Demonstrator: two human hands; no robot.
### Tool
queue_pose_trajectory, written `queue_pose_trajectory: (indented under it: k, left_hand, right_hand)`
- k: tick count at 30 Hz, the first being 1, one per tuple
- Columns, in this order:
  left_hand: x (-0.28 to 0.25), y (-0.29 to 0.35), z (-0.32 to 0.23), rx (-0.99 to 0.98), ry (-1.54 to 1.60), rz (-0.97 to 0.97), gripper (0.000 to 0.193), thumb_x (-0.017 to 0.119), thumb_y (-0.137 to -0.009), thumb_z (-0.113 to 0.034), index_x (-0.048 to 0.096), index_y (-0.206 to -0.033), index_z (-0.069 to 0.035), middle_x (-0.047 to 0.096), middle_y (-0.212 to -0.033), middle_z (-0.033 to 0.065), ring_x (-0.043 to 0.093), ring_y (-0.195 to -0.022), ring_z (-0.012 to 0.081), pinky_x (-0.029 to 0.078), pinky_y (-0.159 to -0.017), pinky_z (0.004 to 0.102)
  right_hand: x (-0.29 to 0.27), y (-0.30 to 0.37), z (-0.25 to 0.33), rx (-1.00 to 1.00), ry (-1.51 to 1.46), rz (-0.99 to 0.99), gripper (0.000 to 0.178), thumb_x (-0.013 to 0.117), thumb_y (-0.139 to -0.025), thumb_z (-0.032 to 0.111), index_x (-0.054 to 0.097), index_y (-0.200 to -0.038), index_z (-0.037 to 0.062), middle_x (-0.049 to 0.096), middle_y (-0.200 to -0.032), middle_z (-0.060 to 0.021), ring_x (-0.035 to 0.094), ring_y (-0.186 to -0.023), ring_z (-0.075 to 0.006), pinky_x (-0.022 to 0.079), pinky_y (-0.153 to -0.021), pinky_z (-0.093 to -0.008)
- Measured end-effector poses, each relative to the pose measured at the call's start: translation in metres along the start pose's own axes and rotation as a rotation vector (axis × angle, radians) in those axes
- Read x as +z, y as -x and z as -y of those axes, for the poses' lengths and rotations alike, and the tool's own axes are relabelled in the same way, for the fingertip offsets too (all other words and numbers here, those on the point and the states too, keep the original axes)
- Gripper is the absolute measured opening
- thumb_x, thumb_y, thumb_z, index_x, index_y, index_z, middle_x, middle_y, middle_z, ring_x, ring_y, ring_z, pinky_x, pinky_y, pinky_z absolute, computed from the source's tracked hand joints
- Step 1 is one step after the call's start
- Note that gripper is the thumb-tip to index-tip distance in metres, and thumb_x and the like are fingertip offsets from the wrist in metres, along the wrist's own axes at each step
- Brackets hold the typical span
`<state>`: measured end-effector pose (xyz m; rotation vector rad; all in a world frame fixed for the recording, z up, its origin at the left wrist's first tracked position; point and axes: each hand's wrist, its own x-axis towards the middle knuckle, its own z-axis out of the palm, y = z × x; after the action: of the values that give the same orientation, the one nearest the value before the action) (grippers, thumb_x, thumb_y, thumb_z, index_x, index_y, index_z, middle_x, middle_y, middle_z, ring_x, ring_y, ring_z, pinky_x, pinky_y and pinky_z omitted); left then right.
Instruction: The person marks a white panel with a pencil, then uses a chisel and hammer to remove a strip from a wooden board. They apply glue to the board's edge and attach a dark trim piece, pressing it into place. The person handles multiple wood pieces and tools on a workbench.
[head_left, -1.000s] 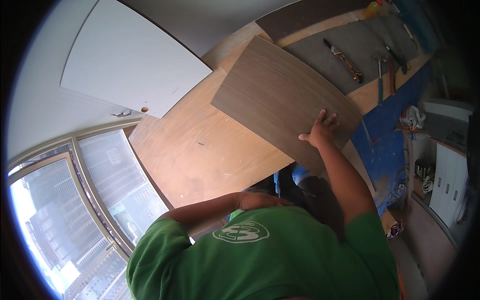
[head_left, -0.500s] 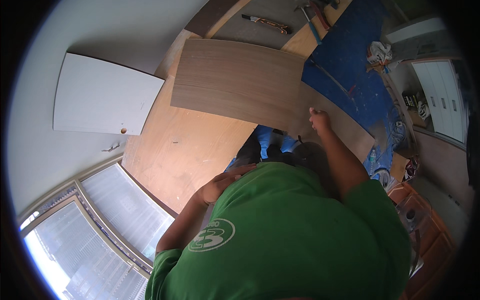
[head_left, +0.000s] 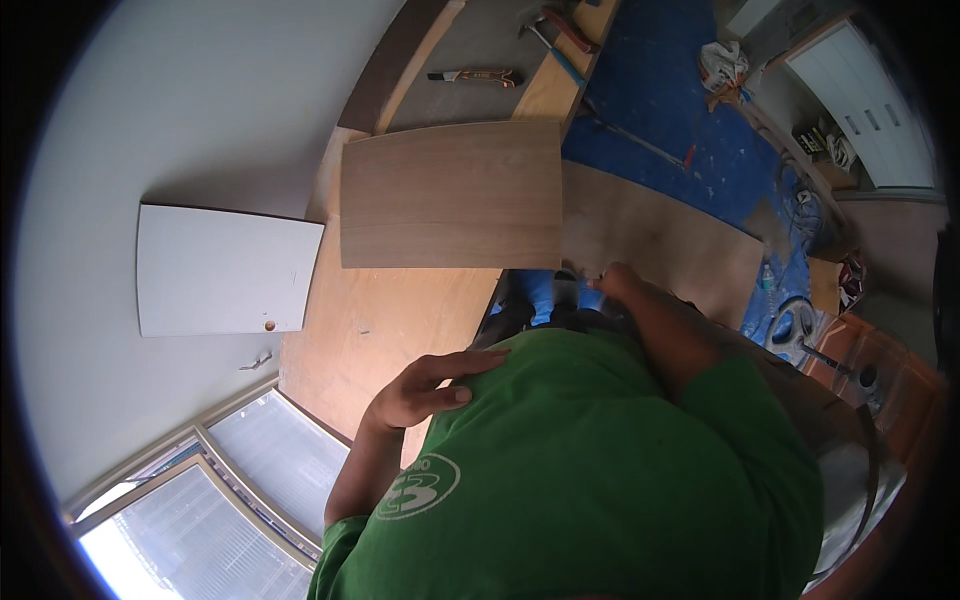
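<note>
My left hand [head_left: 420, 388] rests at the front of my green shirt, its fingers and thumb apart, with nothing in it. In front of my body, my right hand [head_left: 614, 282] is closed; whatever it may hold is too small or hidden to make out. It is just beyond the near right corner of a brown wood-grain panel [head_left: 450, 200]. That panel lies flat across the far part of a pale plywood sheet [head_left: 370, 330].
A utility knife [head_left: 475, 77] and a hammer [head_left: 555, 55] lie beyond the panel. A white board [head_left: 225, 270] leans on the left wall. Blue sheeting [head_left: 650, 110] and a brown board [head_left: 660, 215] cover floor at right. A window [head_left: 275, 440] is at lower left.
My right hand has drawn back toward my body and a little left. The fingers of my left hand have spread and lifted somewhat. The whole view has turned and shifted.
</note>
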<state>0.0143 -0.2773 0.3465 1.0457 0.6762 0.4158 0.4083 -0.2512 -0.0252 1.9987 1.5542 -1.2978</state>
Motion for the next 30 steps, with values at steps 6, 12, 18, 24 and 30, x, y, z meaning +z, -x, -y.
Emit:
queue_pose_trajectory:
  k: [6, 12, 18, 24, 30]
  left_hand:
    - [0.022, -0.015, -0.093, 0.565, -0.088, -0.141, 0.03, 0.064, -0.106, -0.023, 0.063, -0.081, -0.006, 0.075, -0.079, 0.0122, 0.07, -0.093, 0.0295, 0.052, -0.076, 0.0392]
    - [0.089, -0.058, -0.163, 0.813, 0.091, 0.268, 0.035, 0.078, -0.097, -0.036, 0.069, -0.076, -0.01, 0.075, -0.104, 0.0236, 0.07, -0.095, 0.0334, 0.054, -0.084, 0.0439]
    - [0.141, -0.084, -0.183, 1.097, 0.234, 0.154, 0.032, 0.066, -0.103, -0.028, 0.069, -0.089, 0.0, 0.073, -0.096, 0.0225, 0.07, -0.093, 0.0311, 0.054, -0.089, 0.0471]
    - [0.126, -0.067, -0.189, 1.122, 0.201, 0.053, 0.021, 0.061, -0.105, -0.022, 0.067, -0.097, -0.004, 0.072, -0.087, 0.0111, 0.07, -0.09, 0.0232, 0.051, -0.094, 0.0468]
    - [-0.007, -0.071, -0.164, 1.023, 0.334, 0.027, 0.019, 0.056, -0.102, -0.016, 0.068, -0.111, -0.004, 0.075, -0.097, 0.0086, 0.066, -0.109, 0.0235, 0.043, -0.108, 0.0475]
  right_hand:
    - [-0.043, 0.018, 0.024, 0.102, -0.077, 0.276, 0.068, 0.086, -0.083, 0.02, 0.06, -0.142, -0.0008, 0.075, -0.111, -0.0249, 0.078, -0.086, -0.0326, 0.061, -0.079, -0.0442]
    - [-0.031, -0.003, 0.003, 0.062, -0.14, 0.04, 0.058, 0.083, -0.08, 0.012, 0.066, -0.134, 0.0031, 0.077, -0.105, -0.0203, 0.077, -0.088, -0.0318, 0.061, -0.078, -0.0449]
    - [0.026, -0.04, -0.05, -0.135, -0.246, -0.061, 0.037, 0.082, -0.082, 0.022, 0.075, -0.111, 0.0, 0.076, -0.103, -0.0233, 0.076, -0.094, -0.0328, 0.059, -0.083, -0.0447]
    - [0.061, -0.038, -0.08, -0.11, -0.122, -0.212, 0.04, 0.078, -0.086, 0.036, 0.077, -0.106, 0.0008, 0.076, -0.098, -0.0231, 0.075, -0.093, -0.0385, 0.058, -0.085, -0.0461]
    - [0.032, -0.018, -0.044, -0.073, -0.059, -0.125, 0.045, 0.078, -0.09, 0.041, 0.077, -0.104, -0.0011, 0.075, -0.09, -0.0256, 0.076, -0.088, -0.0355, 0.06, -0.08, -0.0467]
